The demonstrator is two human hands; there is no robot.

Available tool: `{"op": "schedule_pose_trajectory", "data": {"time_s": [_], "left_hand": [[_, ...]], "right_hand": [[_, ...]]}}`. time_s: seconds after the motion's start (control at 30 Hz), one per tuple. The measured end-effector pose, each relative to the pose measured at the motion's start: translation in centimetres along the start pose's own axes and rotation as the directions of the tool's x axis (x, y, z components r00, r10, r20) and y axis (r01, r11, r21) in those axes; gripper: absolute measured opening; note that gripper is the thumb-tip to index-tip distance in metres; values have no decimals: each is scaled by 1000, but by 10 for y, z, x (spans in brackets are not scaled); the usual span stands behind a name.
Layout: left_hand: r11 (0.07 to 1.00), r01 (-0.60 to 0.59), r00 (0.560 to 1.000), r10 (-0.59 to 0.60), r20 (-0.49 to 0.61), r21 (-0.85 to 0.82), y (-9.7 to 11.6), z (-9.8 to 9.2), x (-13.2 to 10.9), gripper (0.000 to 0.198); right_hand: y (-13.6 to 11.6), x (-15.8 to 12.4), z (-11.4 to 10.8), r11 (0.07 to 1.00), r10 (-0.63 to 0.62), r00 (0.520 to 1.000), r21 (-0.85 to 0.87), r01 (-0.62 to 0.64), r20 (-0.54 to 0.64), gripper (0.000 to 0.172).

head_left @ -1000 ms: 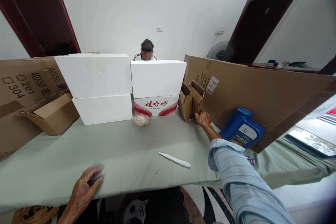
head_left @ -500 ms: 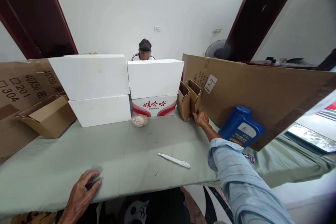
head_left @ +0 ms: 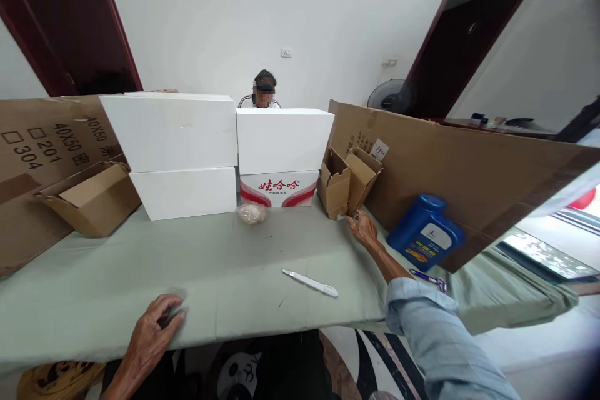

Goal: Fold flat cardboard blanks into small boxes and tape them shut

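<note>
My right hand [head_left: 363,229] reaches to the back right of the table, its fingers closed at the lower front edge of a small open cardboard box [head_left: 362,178]. That box leans to the right. A second small cardboard box [head_left: 335,190] stands against it on the left. My left hand [head_left: 152,331] rests at the table's front edge, thumb and fingers apart and loosely curved, with nothing in it. Between the hands lies a white scalpel-like knife [head_left: 310,283]. A crumpled clear plastic bundle [head_left: 252,213] sits before the white boxes.
White boxes [head_left: 182,137] stand stacked across the back, one with red lettering [head_left: 279,189]. An open cardboard box [head_left: 94,200] lies left. Right, a blue bottle [head_left: 426,231] leans by a large cardboard panel [head_left: 469,169], near a purple-handled tool [head_left: 429,278]. A person [head_left: 264,90] sits behind.
The right small box has tipped to the right, opening a gap at the top between it and its neighbour. My right hand stays at its base. My left hand has barely moved.
</note>
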State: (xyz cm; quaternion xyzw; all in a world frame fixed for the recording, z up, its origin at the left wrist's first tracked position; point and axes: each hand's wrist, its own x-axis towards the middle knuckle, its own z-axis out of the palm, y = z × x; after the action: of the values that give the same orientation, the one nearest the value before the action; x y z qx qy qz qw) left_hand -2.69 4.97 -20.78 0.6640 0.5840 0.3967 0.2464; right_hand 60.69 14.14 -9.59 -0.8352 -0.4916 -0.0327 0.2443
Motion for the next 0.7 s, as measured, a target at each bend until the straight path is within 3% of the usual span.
{"op": "schedule_pose_trajectory", "data": {"time_s": [0.1,0.2,0.3,0.4,0.5,0.63,0.7], "left_hand": [[1000,1,1000,-1,-6,-13,9,0,0,41],[999,-7,1000,7,4,-33,20,-1,2,33],[999,-6,1000,6,5,-47,25,-3,3,28],[998,-4,1000,4,-3,-69,27,-5,5,24],[994,-5,1000,6,8,-106,28,-8,7,20],[993,11,1000,-12,-7,-117,28,-16,13,18],[997,4,1000,-5,-14,-78,27,-23,17,18]], "right_hand": [[-15,-27,2,994,-102,994,39,101,42,40],[-28,-68,10,962,-260,959,114,247,115,38],[-29,-113,26,840,-528,838,234,490,137,41],[-20,-145,44,744,-656,749,253,618,98,43],[-10,-157,61,696,-710,702,217,684,64,47],[-4,-153,78,633,-768,640,179,753,20,57],[-5,-148,85,625,-770,637,171,762,-23,57]]}}
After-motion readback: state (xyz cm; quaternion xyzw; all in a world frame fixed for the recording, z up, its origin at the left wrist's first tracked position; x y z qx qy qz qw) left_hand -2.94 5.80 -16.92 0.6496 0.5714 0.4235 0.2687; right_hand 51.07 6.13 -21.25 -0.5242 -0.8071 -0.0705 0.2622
